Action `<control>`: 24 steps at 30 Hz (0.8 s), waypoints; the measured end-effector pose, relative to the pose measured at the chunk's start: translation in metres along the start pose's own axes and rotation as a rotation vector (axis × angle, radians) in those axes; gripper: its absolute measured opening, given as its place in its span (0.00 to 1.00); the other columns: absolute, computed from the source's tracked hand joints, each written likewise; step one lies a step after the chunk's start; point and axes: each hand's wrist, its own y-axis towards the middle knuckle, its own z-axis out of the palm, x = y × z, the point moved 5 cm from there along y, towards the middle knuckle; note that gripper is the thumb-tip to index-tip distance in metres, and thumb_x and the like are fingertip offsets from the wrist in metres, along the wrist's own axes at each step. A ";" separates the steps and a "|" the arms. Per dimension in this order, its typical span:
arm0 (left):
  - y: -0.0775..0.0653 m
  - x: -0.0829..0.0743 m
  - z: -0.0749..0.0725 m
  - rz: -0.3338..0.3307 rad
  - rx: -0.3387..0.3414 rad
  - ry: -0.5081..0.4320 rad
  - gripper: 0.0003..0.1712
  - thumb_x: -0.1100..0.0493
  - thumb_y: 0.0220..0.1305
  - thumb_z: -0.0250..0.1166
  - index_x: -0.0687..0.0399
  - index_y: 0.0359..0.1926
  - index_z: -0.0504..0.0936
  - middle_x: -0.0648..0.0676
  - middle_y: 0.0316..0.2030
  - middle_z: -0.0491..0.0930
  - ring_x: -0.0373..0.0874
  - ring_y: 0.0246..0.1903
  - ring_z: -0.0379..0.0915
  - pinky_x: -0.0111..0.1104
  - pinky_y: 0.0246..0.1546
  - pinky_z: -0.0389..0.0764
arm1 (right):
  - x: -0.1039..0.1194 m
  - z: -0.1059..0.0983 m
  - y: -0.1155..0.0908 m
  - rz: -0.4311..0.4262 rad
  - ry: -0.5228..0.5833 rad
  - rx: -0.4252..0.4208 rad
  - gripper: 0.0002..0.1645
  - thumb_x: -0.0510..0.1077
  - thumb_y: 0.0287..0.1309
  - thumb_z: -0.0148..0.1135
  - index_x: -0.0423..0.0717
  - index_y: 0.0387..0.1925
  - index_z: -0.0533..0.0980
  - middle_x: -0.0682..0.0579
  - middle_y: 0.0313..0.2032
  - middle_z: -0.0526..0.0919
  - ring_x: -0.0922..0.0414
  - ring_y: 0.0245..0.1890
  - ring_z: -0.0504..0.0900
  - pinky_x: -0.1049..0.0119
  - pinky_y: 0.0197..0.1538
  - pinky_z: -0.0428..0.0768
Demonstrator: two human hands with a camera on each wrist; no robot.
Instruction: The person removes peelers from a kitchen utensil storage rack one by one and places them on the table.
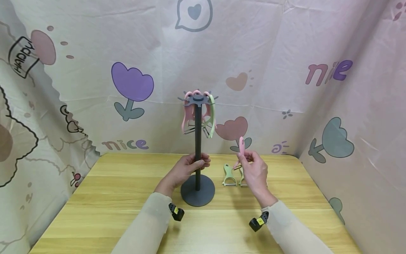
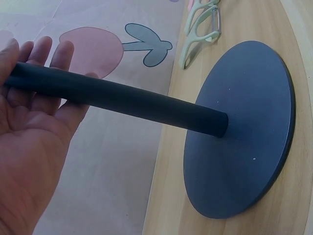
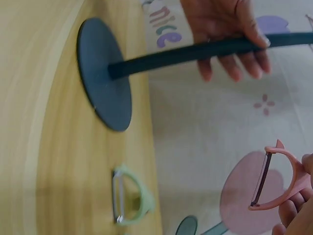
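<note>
A dark grey stand (image 1: 198, 148) with a round base (image 1: 198, 198) stands upright on the table. My left hand (image 1: 186, 167) holds its pole midway, thumb in front and fingers behind. Pink peelers (image 1: 189, 113) and a green peeler (image 1: 213, 114) hang from the hooks at its top. To the right of the pole, my right hand (image 1: 255, 173) pinches another pink peeler (image 3: 297, 182) by the handle, blade end low and handle end up. The right wrist view shows its blade clear of the table.
On the wooden table (image 1: 127, 197), a green peeler (image 1: 228, 173) lies right of the base. Beside it is another green peeler (image 1: 242, 181), partly hidden by my right hand. A printed cloth (image 1: 269, 42) hangs behind the table and along its sides.
</note>
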 end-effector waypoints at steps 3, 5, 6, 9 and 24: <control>0.000 0.000 0.000 -0.001 0.001 -0.003 0.18 0.57 0.80 0.61 0.57 0.64 0.80 0.63 0.62 0.83 0.52 0.62 0.82 0.49 0.71 0.76 | -0.012 -0.002 0.003 0.011 -0.038 -0.004 0.17 0.55 0.68 0.71 0.46 0.46 0.86 0.48 0.38 0.90 0.50 0.36 0.83 0.62 0.37 0.73; 0.001 0.000 0.000 -0.001 0.002 -0.003 0.18 0.57 0.80 0.61 0.57 0.64 0.80 0.64 0.62 0.82 0.52 0.62 0.82 0.49 0.71 0.76 | -0.019 -0.004 0.005 0.017 -0.060 -0.010 0.18 0.55 0.68 0.71 0.46 0.47 0.86 0.47 0.38 0.91 0.50 0.35 0.84 0.62 0.36 0.73; 0.001 0.000 0.000 -0.001 0.003 -0.002 0.18 0.57 0.80 0.61 0.57 0.64 0.80 0.65 0.63 0.82 0.52 0.62 0.82 0.49 0.71 0.76 | -0.022 -0.005 0.006 0.019 -0.068 -0.011 0.18 0.55 0.68 0.71 0.45 0.47 0.86 0.47 0.39 0.91 0.50 0.35 0.84 0.62 0.37 0.73; 0.001 0.000 0.000 -0.002 0.003 0.001 0.18 0.56 0.80 0.61 0.57 0.64 0.80 0.66 0.63 0.81 0.52 0.62 0.82 0.49 0.71 0.76 | -0.032 -0.009 0.010 0.030 -0.092 -0.015 0.19 0.55 0.68 0.71 0.44 0.49 0.86 0.46 0.39 0.91 0.49 0.36 0.85 0.61 0.38 0.75; -0.001 0.000 0.001 -0.025 -0.001 -0.003 0.18 0.55 0.80 0.61 0.56 0.64 0.80 0.65 0.64 0.80 0.51 0.62 0.82 0.48 0.71 0.76 | -0.087 -0.034 0.024 0.111 -0.237 -0.005 0.24 0.59 0.72 0.65 0.42 0.50 0.85 0.42 0.43 0.91 0.47 0.37 0.85 0.60 0.38 0.76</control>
